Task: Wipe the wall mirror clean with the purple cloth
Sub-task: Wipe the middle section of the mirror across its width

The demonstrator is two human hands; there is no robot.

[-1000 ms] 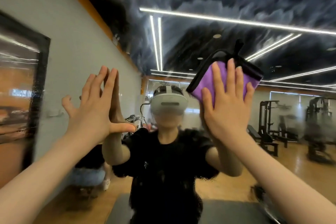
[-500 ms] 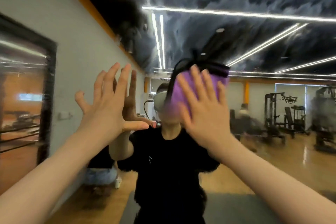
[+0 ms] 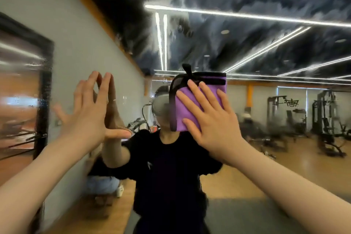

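Observation:
The wall mirror [image 3: 247, 47] fills nearly the whole view and reflects a gym and a person in black. My right hand [image 3: 212, 119] lies flat with spread fingers on the folded purple cloth [image 3: 184, 106], pressing it to the glass at centre. The cloth has a black edge and a small black loop at its top. My left hand [image 3: 89, 112] is flat against the glass to the left, fingers straight, thumb out, touching its own reflection.
A grey wall [image 3: 72, 47] with a dark-framed panel [image 3: 45, 85] runs along the left. Reflected in the glass are weight machines [image 3: 326, 119] on a wooden floor, a dark mat [image 3: 247, 214] and bright ceiling light strips [image 3: 247, 15].
My right hand slid the cloth left across the glass and then back a little to the right and down. My left hand stayed pressed to the mirror, shifting slightly as the view moved.

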